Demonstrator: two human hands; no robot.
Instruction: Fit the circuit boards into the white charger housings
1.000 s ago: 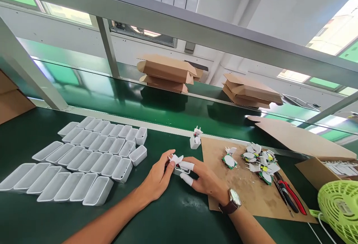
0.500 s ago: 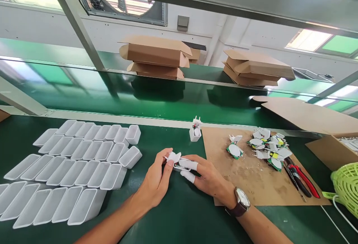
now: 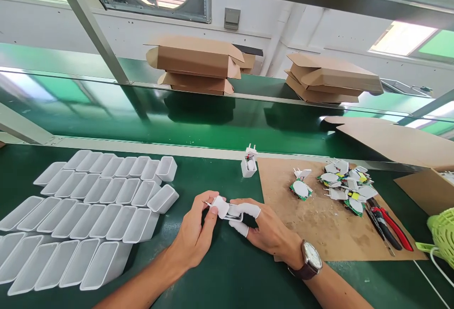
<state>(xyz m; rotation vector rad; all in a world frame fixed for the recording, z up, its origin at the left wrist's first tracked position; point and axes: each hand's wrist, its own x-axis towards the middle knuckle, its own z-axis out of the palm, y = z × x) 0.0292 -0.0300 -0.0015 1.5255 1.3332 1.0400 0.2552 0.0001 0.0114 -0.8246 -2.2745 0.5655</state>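
Note:
My left hand (image 3: 196, 227) pinches a white two-pin plug piece (image 3: 220, 207) between thumb and fingers, its pins pointing left. With white finger cots on some of its fingers, my right hand (image 3: 272, 229) grips a small white plastic case (image 3: 237, 218) lying on its side. The plug piece meets the case's open left end; how far it sits inside is hidden by the fingers. Beyond both hands stands a white case (image 3: 248, 168) with a plug piece poking up out of it. A lone circuit board with a plug (image 3: 301, 189) lies to the right.
Rows of open white cases (image 3: 102, 221) fill the left of the green table. On a brown cardboard sheet (image 3: 294, 233) are a heap of plug boards (image 3: 349, 184) and red-handled pliers (image 3: 393, 231). A green basket (image 3: 441, 233) stands far right. Cardboard boxes (image 3: 198, 63) sit on the shelf behind.
The plug piece has turned slightly between my hands, its broad white face now more toward me. Both hands stay in nearly the same place; the camera view has shifted slightly.

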